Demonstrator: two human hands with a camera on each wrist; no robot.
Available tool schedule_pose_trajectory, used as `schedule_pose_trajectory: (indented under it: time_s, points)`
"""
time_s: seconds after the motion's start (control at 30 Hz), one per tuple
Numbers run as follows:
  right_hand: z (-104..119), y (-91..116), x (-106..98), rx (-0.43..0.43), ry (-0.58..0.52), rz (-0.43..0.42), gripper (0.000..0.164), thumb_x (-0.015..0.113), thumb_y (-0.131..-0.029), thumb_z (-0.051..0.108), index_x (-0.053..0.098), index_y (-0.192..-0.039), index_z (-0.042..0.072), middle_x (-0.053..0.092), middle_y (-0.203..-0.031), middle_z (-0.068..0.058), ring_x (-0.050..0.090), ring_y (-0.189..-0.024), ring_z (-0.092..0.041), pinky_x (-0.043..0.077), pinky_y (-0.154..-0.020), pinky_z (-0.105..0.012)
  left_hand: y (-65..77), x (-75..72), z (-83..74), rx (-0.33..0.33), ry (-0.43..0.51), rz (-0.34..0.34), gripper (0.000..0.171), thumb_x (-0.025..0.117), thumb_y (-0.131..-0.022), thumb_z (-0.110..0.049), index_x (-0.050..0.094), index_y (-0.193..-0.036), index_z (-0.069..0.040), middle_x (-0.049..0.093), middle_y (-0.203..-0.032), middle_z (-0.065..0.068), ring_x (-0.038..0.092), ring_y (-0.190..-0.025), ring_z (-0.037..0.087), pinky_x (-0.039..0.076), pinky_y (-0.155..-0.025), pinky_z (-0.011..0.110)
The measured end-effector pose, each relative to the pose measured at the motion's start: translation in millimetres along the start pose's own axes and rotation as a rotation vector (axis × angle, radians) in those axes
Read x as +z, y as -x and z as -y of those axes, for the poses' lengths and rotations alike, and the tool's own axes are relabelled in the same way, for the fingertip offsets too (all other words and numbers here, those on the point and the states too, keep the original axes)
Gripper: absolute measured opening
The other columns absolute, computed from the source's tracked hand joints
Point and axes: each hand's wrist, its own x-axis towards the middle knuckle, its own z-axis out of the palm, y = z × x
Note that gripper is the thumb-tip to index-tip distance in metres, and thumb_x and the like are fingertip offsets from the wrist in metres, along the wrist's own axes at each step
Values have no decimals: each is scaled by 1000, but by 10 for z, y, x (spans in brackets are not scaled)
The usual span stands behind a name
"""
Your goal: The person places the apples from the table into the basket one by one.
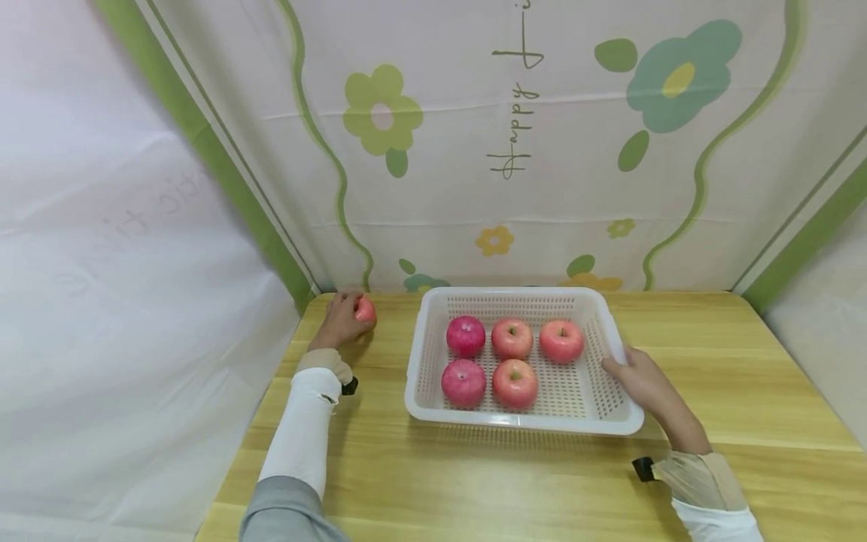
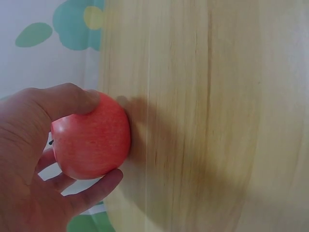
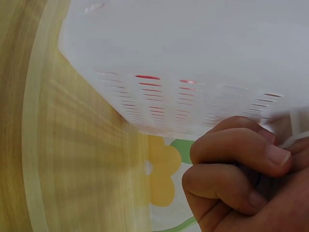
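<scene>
At the table's back left corner, my left hand (image 1: 341,322) holds a red apple (image 1: 366,310). The left wrist view shows thumb and fingers curled around this apple (image 2: 94,140), its dark stem facing the palm. My right hand (image 1: 643,382) grips the right rim of a white plastic basket (image 1: 423,354), with curled fingers (image 3: 227,150) by the basket's slotted outer wall (image 3: 159,104) in the right wrist view. Inside the basket, towards its left and middle, sit several apples: darker ones such as the dark pink apple (image 1: 465,336), and paler ones such as the light red apple (image 1: 561,341).
The wooden table (image 1: 379,467) carries the basket near its back edge. A white curtain (image 1: 433,188) printed with flowers hangs right behind the table. White sheets (image 1: 135,301) close off the left and right sides.
</scene>
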Motion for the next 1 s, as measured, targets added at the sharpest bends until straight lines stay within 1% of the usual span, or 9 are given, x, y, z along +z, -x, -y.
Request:
schedule_pose_trajectory:
  time_s: [0.23, 0.47, 0.7, 0.8, 1.0]
  points:
    - [-11, -10, 3, -13, -13, -5, 62, 38, -104, 25, 16, -147, -13, 58, -113, -35, 68, -83, -30, 58, -64, -39, 12, -4, 10, -12, 2, 10, 74, 70, -81, -27, 38, -143, -2, 37, -139, 25, 31, -123, 45, 40, -96, 57]
    - [3, 11, 7, -13, -14, -1, 62, 38, -104, 26, 17, -146, -15, 58, -113, -36, 67, -85, -32, 58, -65, -39, 7, 7, 18, -4, 13, 7, 74, 72, -79, -26, 40, -141, -3, 39, -135, 23, 38, -119, 40, 42, -96, 54]
    - [12, 14, 5, -6, -15, 2, 62, 38, -104, 26, 15, -147, -14, 58, -113, -36, 67, -84, -32, 58, -64, -39, 2, 0, 50, -1, 13, 20, 81, 71, -78, -27, 34, -147, -4, 37, -136, 25, 43, -116, 38, 44, -95, 52]
    - [18, 10, 3, -5, -12, 1, 63, 37, -104, 26, 15, -147, -14, 58, -113, -36, 68, -84, -32, 58, -64, -39, 18, -13, 50, 0, 7, 28, 79, 69, -79, -28, 36, -146, -3, 37, -136, 25, 44, -116, 37, 44, -95, 52]
    - [12, 2, -1, 2, -6, 3, 63, 37, -104, 27, 16, -147, -14, 58, -113, -35, 68, -84, -31, 58, -64, -38, 49, -17, 62, 15, -16, 28, 74, 69, -79, -30, 41, -142, -3, 41, -129, 23, 44, -112, 35, 45, -92, 50]
